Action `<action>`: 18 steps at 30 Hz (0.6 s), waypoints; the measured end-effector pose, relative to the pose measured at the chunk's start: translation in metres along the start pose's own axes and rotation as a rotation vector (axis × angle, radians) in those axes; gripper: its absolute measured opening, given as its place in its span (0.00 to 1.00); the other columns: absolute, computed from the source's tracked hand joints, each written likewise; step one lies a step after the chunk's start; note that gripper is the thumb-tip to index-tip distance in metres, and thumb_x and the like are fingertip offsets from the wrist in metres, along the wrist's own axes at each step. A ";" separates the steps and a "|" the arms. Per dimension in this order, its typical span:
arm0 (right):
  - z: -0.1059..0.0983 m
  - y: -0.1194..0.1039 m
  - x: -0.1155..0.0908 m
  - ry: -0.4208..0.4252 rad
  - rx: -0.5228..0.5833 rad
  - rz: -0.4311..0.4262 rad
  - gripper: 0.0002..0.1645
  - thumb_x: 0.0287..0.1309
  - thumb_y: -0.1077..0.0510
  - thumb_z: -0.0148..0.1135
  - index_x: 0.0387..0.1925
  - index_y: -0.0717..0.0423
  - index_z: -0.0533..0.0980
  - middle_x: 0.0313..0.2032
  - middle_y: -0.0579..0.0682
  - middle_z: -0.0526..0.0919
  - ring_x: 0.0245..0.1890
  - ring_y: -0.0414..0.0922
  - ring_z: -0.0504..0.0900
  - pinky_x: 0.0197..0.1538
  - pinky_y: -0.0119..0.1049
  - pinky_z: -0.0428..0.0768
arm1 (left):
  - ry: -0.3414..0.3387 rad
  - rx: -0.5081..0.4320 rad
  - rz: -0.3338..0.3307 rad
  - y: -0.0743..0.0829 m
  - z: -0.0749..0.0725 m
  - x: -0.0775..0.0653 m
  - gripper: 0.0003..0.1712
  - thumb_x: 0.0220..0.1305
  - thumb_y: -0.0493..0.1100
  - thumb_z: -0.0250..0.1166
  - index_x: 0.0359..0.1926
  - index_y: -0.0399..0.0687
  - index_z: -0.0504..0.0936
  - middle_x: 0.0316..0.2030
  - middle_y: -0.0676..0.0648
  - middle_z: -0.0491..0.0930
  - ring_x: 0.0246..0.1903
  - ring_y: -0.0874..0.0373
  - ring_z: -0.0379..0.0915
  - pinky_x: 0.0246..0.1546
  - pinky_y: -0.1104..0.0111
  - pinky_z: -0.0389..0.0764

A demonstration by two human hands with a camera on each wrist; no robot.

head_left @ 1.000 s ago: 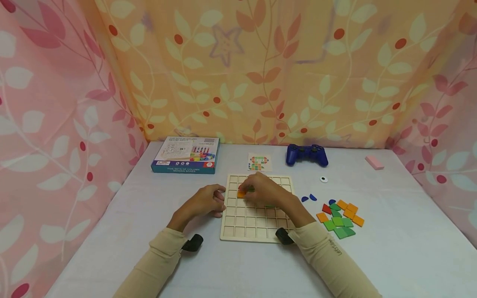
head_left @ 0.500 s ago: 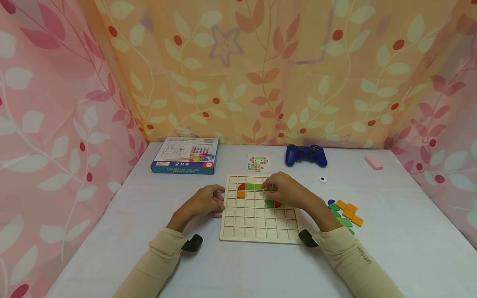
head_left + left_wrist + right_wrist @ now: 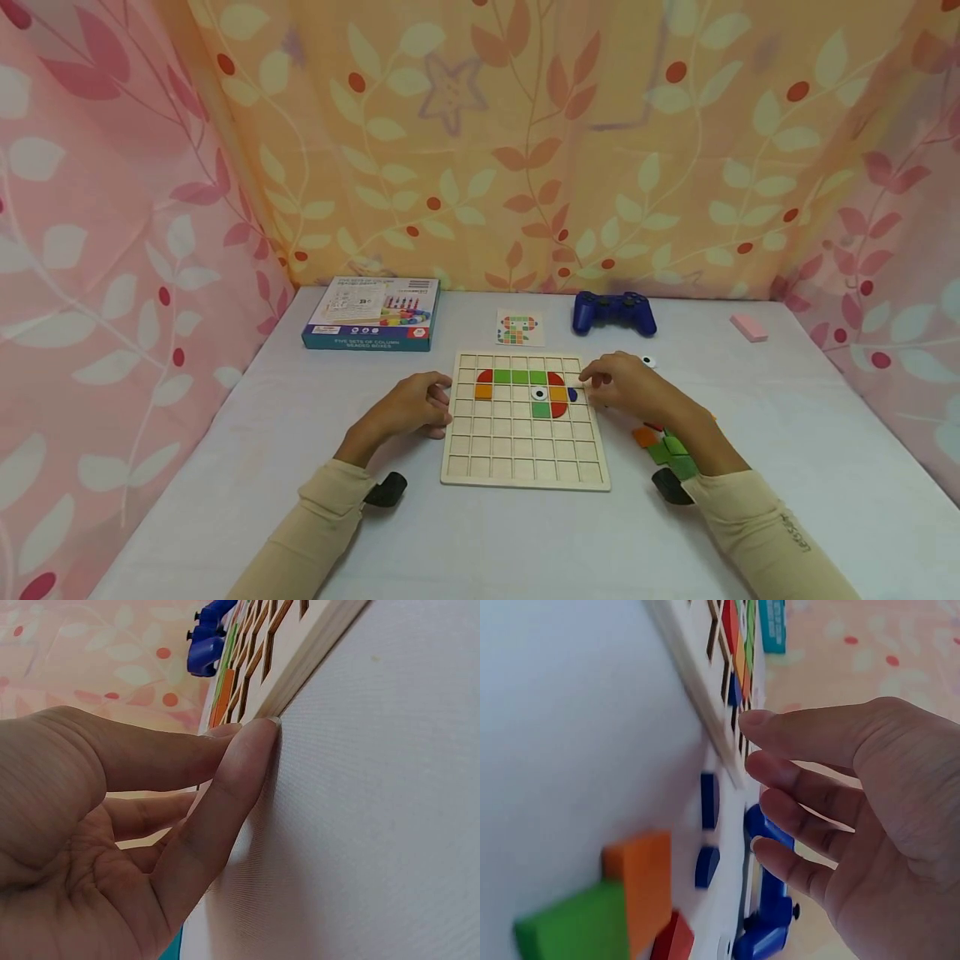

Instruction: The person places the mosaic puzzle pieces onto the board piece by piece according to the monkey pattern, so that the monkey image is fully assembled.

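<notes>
The wooden grid board (image 3: 503, 448) lies flat on the table (image 3: 525, 542) between the two hands, with coloured tiles set in its upper cells: green, orange and red ones, a round eye piece (image 3: 539, 393) and, towards the right edge, a blue half-disc (image 3: 572, 395). I would expect the board to be stiff and fairly light, apt to slide on the woven-looking surface if nudged, so it is best steadied by its side edges, clear of the filled cells. The tiles look thin, hard and light (more likely to be knocked askew than broken) and are probably best taken by opposite edges rather than by their flat faces; the loose half-disc (image 3: 710, 801) just beside the board should offer less to pinch than the orange tile (image 3: 649, 885) near it. The left hand (image 3: 408, 406) is loosely bent, its thumb and forefinger close together, with a fingertip against the board's left edge; it seems to steady the board rather than grip it. The right hand (image 3: 626, 386) is by the board's upper right corner, fingers softly curved and a little apart from the thumb, with nothing seen in it; whether its fingertips touch the board I cannot tell.
</notes>
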State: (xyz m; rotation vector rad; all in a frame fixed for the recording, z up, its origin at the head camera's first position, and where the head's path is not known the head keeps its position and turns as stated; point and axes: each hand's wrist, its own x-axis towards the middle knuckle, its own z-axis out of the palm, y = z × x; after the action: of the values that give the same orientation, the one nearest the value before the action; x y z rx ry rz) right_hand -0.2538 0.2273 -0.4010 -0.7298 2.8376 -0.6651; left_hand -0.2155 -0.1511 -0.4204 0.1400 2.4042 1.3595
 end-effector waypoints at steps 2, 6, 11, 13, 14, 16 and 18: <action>-0.001 0.004 -0.004 -0.010 -0.004 0.016 0.15 0.63 0.61 0.70 0.51 0.57 0.87 0.35 0.43 0.83 0.40 0.45 0.76 0.47 0.41 0.77 | -0.001 0.006 -0.001 0.000 0.000 0.000 0.35 0.64 0.30 0.71 0.71 0.36 0.72 0.48 0.40 0.79 0.38 0.54 0.81 0.38 0.68 0.90; -0.003 0.008 -0.011 -0.022 -0.007 0.028 0.15 0.63 0.61 0.73 0.51 0.57 0.87 0.33 0.43 0.82 0.37 0.44 0.75 0.46 0.40 0.77 | 0.000 0.014 -0.001 0.000 0.000 -0.001 0.35 0.64 0.30 0.72 0.71 0.36 0.73 0.48 0.41 0.79 0.38 0.53 0.81 0.38 0.68 0.90; -0.006 0.013 -0.017 -0.038 0.027 0.066 0.17 0.62 0.60 0.74 0.53 0.57 0.86 0.33 0.45 0.81 0.37 0.45 0.75 0.42 0.38 0.78 | 0.004 0.023 0.003 0.001 0.000 -0.002 0.35 0.64 0.31 0.72 0.71 0.36 0.73 0.47 0.41 0.79 0.38 0.53 0.80 0.38 0.68 0.90; -0.007 0.015 -0.020 -0.043 0.038 0.079 0.18 0.62 0.60 0.74 0.53 0.57 0.86 0.34 0.46 0.81 0.36 0.45 0.74 0.40 0.37 0.78 | 0.004 0.029 0.004 0.001 -0.001 -0.001 0.35 0.64 0.31 0.72 0.71 0.36 0.73 0.47 0.41 0.79 0.38 0.53 0.80 0.38 0.68 0.89; -0.007 0.016 -0.020 -0.044 0.041 0.086 0.18 0.62 0.60 0.74 0.54 0.57 0.86 0.34 0.46 0.81 0.36 0.45 0.75 0.40 0.36 0.78 | 0.004 0.028 0.003 0.001 -0.001 -0.001 0.35 0.64 0.31 0.72 0.71 0.36 0.73 0.47 0.41 0.79 0.38 0.53 0.80 0.38 0.68 0.89; -0.007 0.019 -0.022 -0.045 0.039 0.096 0.18 0.62 0.59 0.74 0.54 0.57 0.85 0.34 0.46 0.81 0.35 0.44 0.75 0.39 0.35 0.79 | 0.005 0.026 0.000 0.001 -0.001 -0.001 0.35 0.64 0.31 0.72 0.71 0.36 0.73 0.47 0.41 0.79 0.38 0.53 0.80 0.38 0.68 0.90; -0.008 0.022 -0.023 -0.046 0.038 0.102 0.18 0.62 0.59 0.74 0.54 0.56 0.85 0.34 0.45 0.82 0.34 0.44 0.76 0.38 0.34 0.79 | 0.008 0.021 -0.003 0.001 0.000 -0.001 0.35 0.64 0.31 0.72 0.71 0.36 0.73 0.47 0.41 0.79 0.38 0.53 0.80 0.38 0.68 0.90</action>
State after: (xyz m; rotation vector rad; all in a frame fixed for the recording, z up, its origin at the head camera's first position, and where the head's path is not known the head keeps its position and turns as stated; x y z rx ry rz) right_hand -0.2449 0.2590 -0.4031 -0.5823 2.7902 -0.6751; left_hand -0.2150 -0.1511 -0.4189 0.1371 2.4249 1.3366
